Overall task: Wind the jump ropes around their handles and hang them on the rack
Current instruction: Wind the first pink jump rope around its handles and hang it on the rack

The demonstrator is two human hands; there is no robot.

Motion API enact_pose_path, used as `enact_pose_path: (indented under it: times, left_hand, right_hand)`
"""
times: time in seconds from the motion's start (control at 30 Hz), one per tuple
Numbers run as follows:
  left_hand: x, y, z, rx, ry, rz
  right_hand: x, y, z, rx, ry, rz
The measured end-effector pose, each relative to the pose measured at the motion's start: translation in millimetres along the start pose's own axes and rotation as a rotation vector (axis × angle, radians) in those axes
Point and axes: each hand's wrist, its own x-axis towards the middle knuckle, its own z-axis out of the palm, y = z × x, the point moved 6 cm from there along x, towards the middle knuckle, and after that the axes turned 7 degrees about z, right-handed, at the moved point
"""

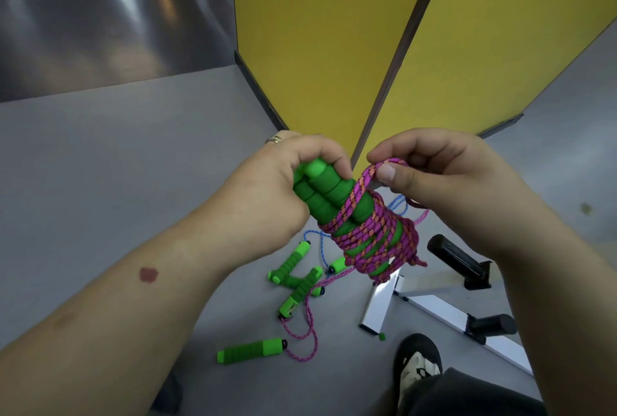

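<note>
My left hand (267, 195) grips the top of two green foam handles (329, 191) held side by side. A pink-and-orange rope (370, 235) is wound in many turns around their lower part. My right hand (430, 168) pinches a loop of that same rope just right of the handles, between thumb and fingers. On the grey floor below lie more green handles: a cluster (297, 278) with blue and pink ropes tangled among them, and one single handle (250, 350) with a pink rope trailing from its end.
A white rack base (377, 305) with black pegs (455, 258) lies on the floor at the lower right. My shoe (419, 365) stands near it. Yellow partition panels (334, 48) rise straight ahead, and a grey wall is at the left.
</note>
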Motion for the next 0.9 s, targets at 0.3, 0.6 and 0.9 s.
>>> enact_pose_path:
  times: [0.3,0.6,0.9]
  left_hand:
    - [0.3,10.0,8.0,-0.383,0.114,0.029]
    - [2.3,-8.4,14.7,-0.644,0.188,-0.146]
    - [-0.9,-7.3,25.8,-0.661,0.162,-0.179]
  right_hand:
    - [2.6,10.3,20.7,0.341,0.031,0.127]
    - [0.9,5.4,31.8,0.424,-0.074,0.143]
    - [5.7,6.4,24.3,0.534,-0.054,0.075]
